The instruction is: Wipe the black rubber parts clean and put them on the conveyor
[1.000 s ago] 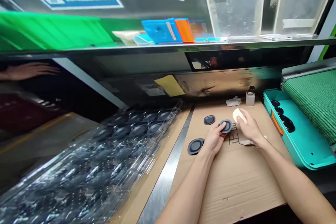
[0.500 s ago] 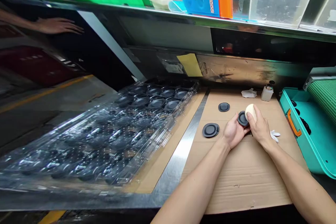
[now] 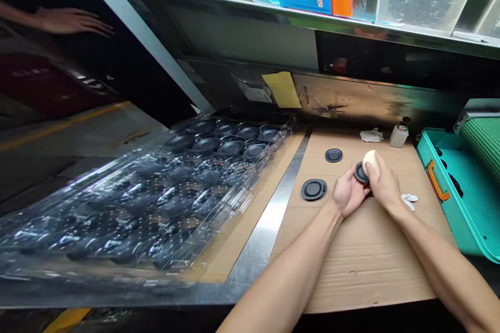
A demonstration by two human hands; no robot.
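Note:
My left hand (image 3: 349, 191) is palm up and holds a dark grey rubber disc (image 3: 361, 172) on edge at its fingertips. My right hand (image 3: 385, 179) grips a cream-coloured pad (image 3: 371, 162), probably a sponge, and presses it against the disc's face. The hands hide part of the disc. Two similar discs lie flat on the cardboard sheet (image 3: 363, 270) in front of my hands: a smaller one (image 3: 333, 155) and a wider one (image 3: 313, 189). A white glove (image 3: 409, 200) lies just right of my right hand.
A clear plastic tray stack (image 3: 156, 192) holding dark discs lies left of a steel strip (image 3: 265, 229). At the back are a small bottle (image 3: 399, 136) and a crumpled white cloth (image 3: 371, 136). A teal tray (image 3: 457, 203) with an orange handle stands right, below a green mesh belt (image 3: 484, 140).
The view has swung level and shifted since the oldest frame. My hands have come together, with the pad now on the disc. Over the last half second, little has moved.

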